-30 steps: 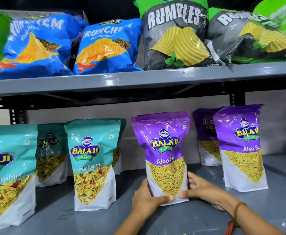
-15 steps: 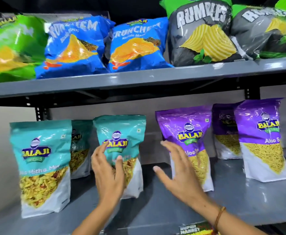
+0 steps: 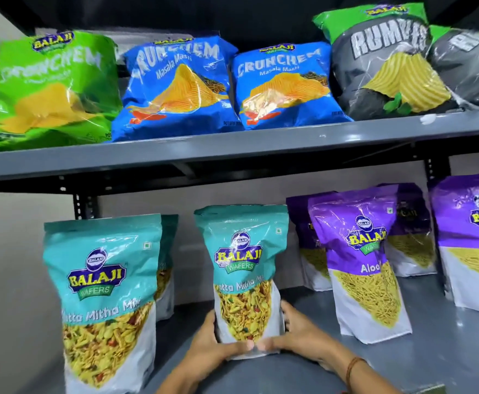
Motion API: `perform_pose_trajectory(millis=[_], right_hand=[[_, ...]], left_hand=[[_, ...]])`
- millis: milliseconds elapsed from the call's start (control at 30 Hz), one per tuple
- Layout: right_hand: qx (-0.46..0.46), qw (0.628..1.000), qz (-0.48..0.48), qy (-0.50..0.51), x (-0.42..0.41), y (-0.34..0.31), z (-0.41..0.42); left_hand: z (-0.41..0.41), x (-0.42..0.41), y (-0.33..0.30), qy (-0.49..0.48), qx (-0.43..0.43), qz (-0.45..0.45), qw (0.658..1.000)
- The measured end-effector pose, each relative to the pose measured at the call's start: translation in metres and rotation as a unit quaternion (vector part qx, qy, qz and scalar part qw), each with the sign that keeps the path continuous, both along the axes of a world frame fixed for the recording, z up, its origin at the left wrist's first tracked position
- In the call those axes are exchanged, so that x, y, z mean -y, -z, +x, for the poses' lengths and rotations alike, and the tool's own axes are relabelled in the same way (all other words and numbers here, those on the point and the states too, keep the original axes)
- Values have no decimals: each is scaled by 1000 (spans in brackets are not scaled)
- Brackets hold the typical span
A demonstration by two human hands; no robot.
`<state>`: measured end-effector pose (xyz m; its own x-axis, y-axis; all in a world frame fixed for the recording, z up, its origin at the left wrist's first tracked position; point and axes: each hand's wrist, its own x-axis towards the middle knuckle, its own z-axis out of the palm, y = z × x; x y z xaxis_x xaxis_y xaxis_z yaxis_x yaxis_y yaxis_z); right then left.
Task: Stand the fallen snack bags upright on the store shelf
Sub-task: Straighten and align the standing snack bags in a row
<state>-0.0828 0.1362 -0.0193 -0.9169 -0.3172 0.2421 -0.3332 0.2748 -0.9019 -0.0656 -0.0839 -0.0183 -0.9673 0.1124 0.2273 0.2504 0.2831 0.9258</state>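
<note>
Head view: your left hand and right hand hold the teal bag at its base, fingers closed on both sides. It stands upright on the lower shelf. Next, release gently and check it stays.

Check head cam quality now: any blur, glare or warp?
Head view: motion blur smears the green bag and purple bags at right; glare streaks on the blue bags; upper shelf edge slants from wide-angle warp; the held teal bag reads sharp.
</note>
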Motion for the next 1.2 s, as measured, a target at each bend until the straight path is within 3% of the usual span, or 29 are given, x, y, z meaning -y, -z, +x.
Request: perform_pose_trajectory(millis=[333,533,633,733,800,867,967,1033,1133,1200], right_hand=[[25,998,-11,-53,-6,-3,6],[16,998,33,-52,-9,-8,10],[-102,985,58,128,5,-15,27],[-357,887,74,284,23,-28,57],[-479,835,66,261,45,-39,77],[-521,825,103,196,76,-44,92],[-471,852,193,127,136,-43,100],[-356,909,204,76,171,-36,94],[-162,973,162,8,207,-17,70],[-78,990,116,-17,216,-5,57]], left_hand=[[23,-6,-1,-72,-7,-35,997],[42,-15,-6,-82,7,-66,994],[58,-13,-11,-173,-86,-64,979],[82,7,-22,-307,-266,-60,912],[96,35,-30,-385,-327,-66,860],[105,68,-34,-434,-349,-77,827],[108,124,-26,-454,-292,-79,838],[105,157,-18,-424,-236,-86,870],[100,193,-5,-286,-130,-65,947],[96,205,6,-215,-88,-77,970]])
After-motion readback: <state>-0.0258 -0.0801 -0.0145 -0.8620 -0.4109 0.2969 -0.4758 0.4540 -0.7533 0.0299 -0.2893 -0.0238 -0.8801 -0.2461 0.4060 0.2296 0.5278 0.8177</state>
